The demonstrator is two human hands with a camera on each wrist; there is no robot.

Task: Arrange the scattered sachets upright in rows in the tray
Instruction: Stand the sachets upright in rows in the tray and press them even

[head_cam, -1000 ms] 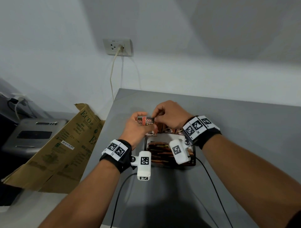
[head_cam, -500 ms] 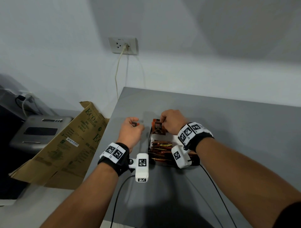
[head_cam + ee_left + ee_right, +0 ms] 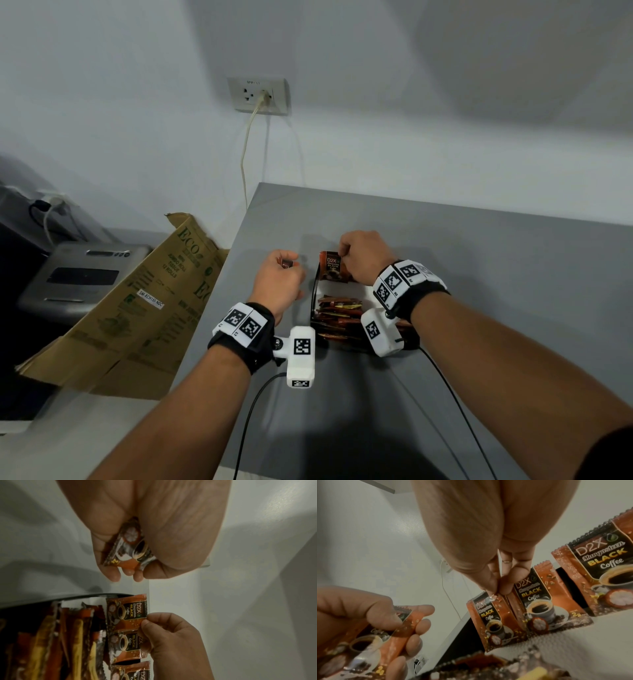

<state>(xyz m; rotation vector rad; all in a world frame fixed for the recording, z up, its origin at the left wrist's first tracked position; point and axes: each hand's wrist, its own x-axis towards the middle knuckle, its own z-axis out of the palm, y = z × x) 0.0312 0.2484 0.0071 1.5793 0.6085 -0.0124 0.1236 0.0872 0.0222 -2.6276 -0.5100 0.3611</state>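
Note:
A black tray (image 3: 313, 291) on the grey table holds a heap of orange-brown coffee sachets (image 3: 337, 315) lying flat at its near side. Along its far side stand three upright sachets in a row (image 3: 539, 601). My right hand (image 3: 342, 251) pinches the top edge of the leftmost upright sachet (image 3: 489, 622), also seen as the upright sachet (image 3: 126, 612) at the tray's far left corner. My left hand (image 3: 287, 262) hovers just left of the tray, its fingers curled round another sachet (image 3: 130, 543), the held sachet (image 3: 373, 639).
A brown paper bag (image 3: 144, 301) leans off the table's left edge, with a grey machine (image 3: 82, 277) behind it. A wall socket (image 3: 258, 96) with a plugged cable sits above the table's far corner. Wrist-camera cables trail toward me.
The hands, which were together over the tray holding sachets, have parted. The right one lowered a sachet upright into the tray's far left corner; the left one drew aside with another.

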